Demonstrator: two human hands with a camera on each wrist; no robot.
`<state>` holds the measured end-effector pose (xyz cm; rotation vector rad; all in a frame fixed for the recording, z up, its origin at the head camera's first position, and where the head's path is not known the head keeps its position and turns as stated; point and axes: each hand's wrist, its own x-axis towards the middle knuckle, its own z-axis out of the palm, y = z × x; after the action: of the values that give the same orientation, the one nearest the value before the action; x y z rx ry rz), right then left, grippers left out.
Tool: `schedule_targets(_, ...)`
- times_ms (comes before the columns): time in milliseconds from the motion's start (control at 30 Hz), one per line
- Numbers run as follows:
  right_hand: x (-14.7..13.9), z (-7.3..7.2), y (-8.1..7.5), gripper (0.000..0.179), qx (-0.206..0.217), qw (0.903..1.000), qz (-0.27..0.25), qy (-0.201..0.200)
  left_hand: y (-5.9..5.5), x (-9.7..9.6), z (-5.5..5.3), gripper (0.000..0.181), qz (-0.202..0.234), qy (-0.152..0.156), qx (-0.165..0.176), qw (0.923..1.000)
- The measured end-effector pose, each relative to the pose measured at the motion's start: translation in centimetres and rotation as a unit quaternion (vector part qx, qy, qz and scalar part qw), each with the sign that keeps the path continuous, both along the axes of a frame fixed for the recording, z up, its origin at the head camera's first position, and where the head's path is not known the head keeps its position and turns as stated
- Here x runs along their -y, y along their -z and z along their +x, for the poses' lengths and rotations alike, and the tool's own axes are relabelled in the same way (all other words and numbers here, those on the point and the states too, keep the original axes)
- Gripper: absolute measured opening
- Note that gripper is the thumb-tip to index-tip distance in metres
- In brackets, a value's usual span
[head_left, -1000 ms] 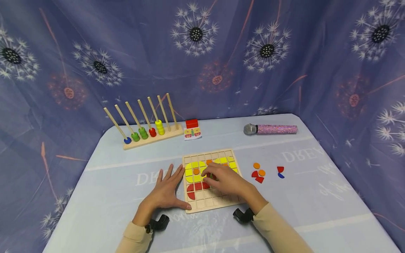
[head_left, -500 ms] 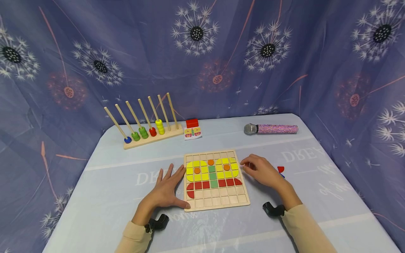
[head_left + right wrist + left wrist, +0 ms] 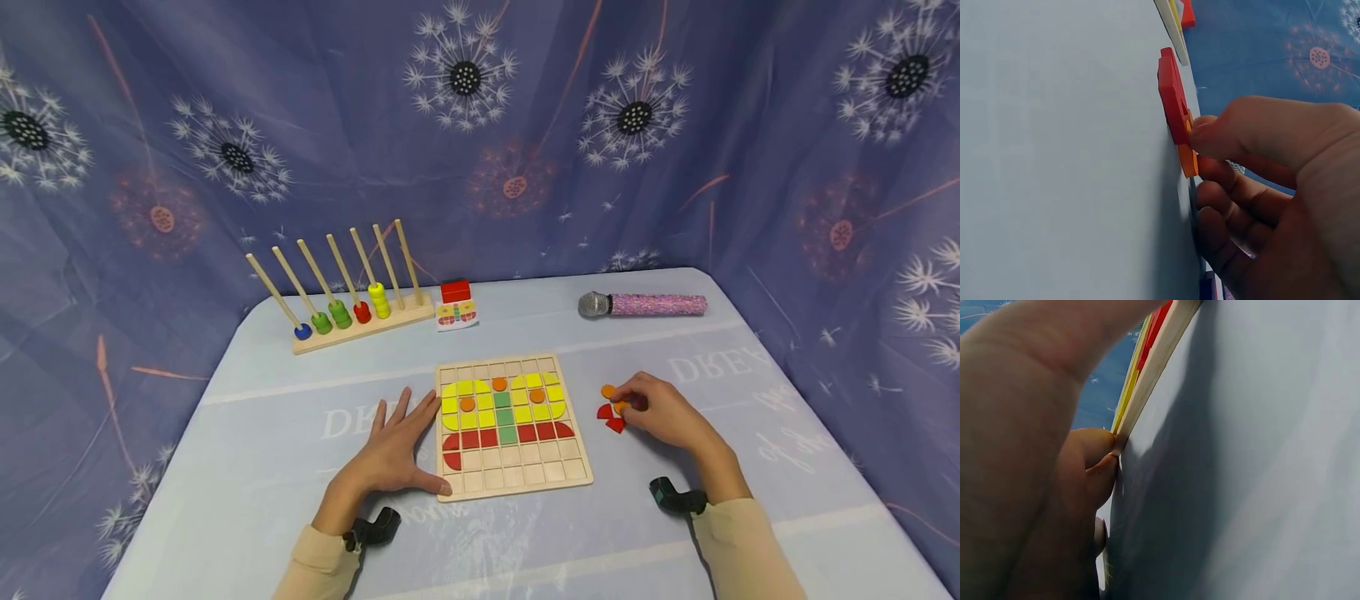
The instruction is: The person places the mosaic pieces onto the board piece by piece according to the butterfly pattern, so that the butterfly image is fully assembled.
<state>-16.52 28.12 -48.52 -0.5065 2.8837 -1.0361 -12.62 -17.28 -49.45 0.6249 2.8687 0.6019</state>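
My left hand [image 3: 397, 450] lies with fingers spread along the left side of a wooden grid board [image 3: 525, 482]. Its thumb rests at the near left corner, and in the left wrist view fingertips touch the board's edge [image 3: 1155, 374]. Yellow, green, red and orange pieces form a pattern on the board. To its right, my right hand [image 3: 663, 412] has thumb and index finger at an orange disc [image 3: 620, 407], pinching it close over the table. Red pieces [image 3: 1172, 100] lie beside that disc in the right wrist view. Another orange disc [image 3: 607, 391] lies just beyond.
An abacus stand [image 3: 360, 329] with upright pegs and coloured rings stands at the back left. Beside it are a red block [image 3: 455, 292] and a butterfly pattern card [image 3: 457, 315]. A glittery pink microphone [image 3: 652, 305] lies at the back right. A patterned curtain [image 3: 360, 125] hangs behind the table.
My right hand has left the board and moved right to the loose pieces. Green and red pieces it covered earlier now show. My left hand keeps its place.
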Motion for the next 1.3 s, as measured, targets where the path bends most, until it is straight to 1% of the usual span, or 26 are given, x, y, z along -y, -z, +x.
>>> schedule_targets(233,-0.3,0.4,0.0,0.023,0.01,0.9999,-0.005,-0.005,0.1,0.1,-0.1,0.132,0.004,0.006,-0.006,1.0)
schedule_targets(400,-0.2,0.4,-0.3,0.022,0.006,0.9998,0.018,0.004,0.1,0.0,0.0,0.131,0.001,0.007,-0.005,1.0)
schedule_targets(467,0.2,0.4,-0.6,0.021,0.002,0.9999,0.011,0.005,0.1,0.0,0.0,0.131,0.003,0.006,-0.007,1.0)
schedule_targets(567,1.1,0.5,-1.2,0.02,0.001,0.9998,-0.02,-0.001,0.0,0.0,0.1,0.131,0.003,0.006,-0.006,1.0)
schedule_targets(667,2.2,0.3,-1.5,0.021,0.0,0.9994,-0.031,-0.017,0.0,0.0,0.0,0.131,0.0,0.005,-0.004,1.0)
schedule_targets(800,3.5,0.0,-1.3,0.024,0.006,0.9991,-0.013,-0.04,0.0,0.0,-0.2,0.13,-0.002,0.007,-0.006,1.0)
schedule_targets(1000,6.6,0.1,-2.0,0.024,0.02,0.994,-0.027,-0.104,0.2,0.1,-0.3,0.131,-0.006,0.006,-0.007,0.9999)
schedule_targets(1167,9.3,0.0,-2.1,0.021,0.027,0.9895,-0.008,-0.142,0.3,0.2,-0.3,0.131,-0.007,0.004,-0.007,0.9999)
schedule_targets(1300,11.3,-0.1,-1.7,0.019,0.021,0.9859,0.006,-0.166,0.3,0.3,-0.2,0.131,-0.004,0.003,-0.007,1.0)
